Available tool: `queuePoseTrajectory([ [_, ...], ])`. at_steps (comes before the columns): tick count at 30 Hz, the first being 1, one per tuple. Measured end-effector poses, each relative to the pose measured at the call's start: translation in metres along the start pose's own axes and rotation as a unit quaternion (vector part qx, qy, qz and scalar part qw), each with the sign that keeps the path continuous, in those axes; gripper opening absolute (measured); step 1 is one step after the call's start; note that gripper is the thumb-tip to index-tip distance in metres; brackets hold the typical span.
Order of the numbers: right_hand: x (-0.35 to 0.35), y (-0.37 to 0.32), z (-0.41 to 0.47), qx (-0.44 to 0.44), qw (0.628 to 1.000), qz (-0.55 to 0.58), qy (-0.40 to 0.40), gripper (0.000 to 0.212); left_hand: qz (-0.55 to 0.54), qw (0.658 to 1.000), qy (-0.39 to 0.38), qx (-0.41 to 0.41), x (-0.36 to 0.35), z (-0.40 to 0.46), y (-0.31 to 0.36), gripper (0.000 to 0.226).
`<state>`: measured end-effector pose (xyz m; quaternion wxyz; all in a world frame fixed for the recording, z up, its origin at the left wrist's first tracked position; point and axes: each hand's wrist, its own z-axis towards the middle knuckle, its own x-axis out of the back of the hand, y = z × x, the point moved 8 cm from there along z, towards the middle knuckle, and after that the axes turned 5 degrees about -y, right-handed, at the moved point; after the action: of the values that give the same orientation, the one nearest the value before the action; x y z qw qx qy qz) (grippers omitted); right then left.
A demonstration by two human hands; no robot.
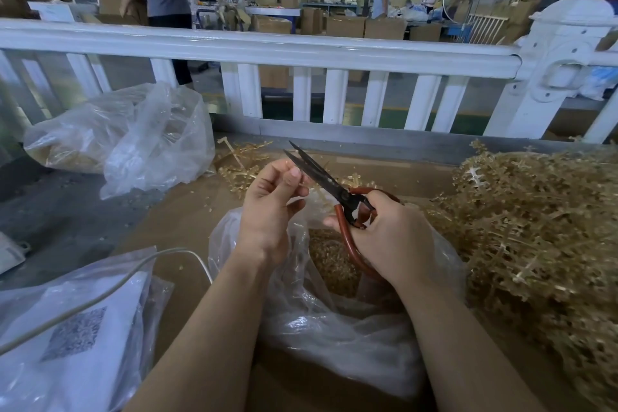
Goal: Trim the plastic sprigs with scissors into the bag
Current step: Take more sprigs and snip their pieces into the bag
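- At the centre of the view, the right hand [388, 237] grips the red loops of the scissors [329, 189], fingers curled through them; the dark blades stand slightly apart, tips pointing up and away.
- Just beside the blades, the left hand [272, 201] pinches something thin between thumb and fingers. It is probably a pale sprig stem, but it is too fine and blurred to be sure.
- Risk: the left fingertips [294, 174] sit almost against the lower blade. A quick squeeze could nick the thumb.
- Below both hands lies the open clear bag [334, 321], with tan cut pieces already inside. The pinch looks to be above its far edge, so a trimmed bit may fall outside onto the cardboard [187, 211].
- Risk: the bag's loose rim rises near the scissors and could get caught or snipped.
- To the right, a big heap of uncut sprigs [535, 227] presses against the bag; tangled stems could spill in uncut.
- At left, a white cable [100, 291] crosses another bag [73, 328], well apart from the blades.
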<state>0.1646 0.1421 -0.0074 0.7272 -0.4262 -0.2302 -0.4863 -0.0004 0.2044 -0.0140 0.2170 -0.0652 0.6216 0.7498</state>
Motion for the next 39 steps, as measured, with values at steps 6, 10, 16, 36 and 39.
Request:
queuePoseTrajectory([
  [6, 0.002, 0.000, 0.001, -0.010, 0.999, -0.029, 0.012, 0.067, 0.018, 0.999, -0.026, -0.003, -0.003, 0.000, -0.001, 0.027],
  [10, 0.001, 0.002, 0.002, -0.012, 0.999, -0.035, 0.014, 0.060, 0.033, 0.999, -0.030, 0.002, -0.003, 0.000, -0.002, 0.028],
  [16, -0.004, 0.006, 0.003, -0.009, 0.999, -0.037, 0.004, 0.042, 0.097, 0.994, -0.046, -0.010, -0.007, -0.002, 0.000, 0.023],
  [36, -0.008, 0.010, 0.001, 0.007, 1.000, 0.004, 0.017, 0.040, 0.140, 0.987, -0.076, -0.037, -0.015, -0.002, 0.003, 0.013],
  [39, -0.007, 0.008, 0.002, 0.009, 1.000, 0.012, 0.022, 0.040, 0.133, 0.987, -0.079, -0.035, -0.015, -0.002, 0.002, 0.013],
])
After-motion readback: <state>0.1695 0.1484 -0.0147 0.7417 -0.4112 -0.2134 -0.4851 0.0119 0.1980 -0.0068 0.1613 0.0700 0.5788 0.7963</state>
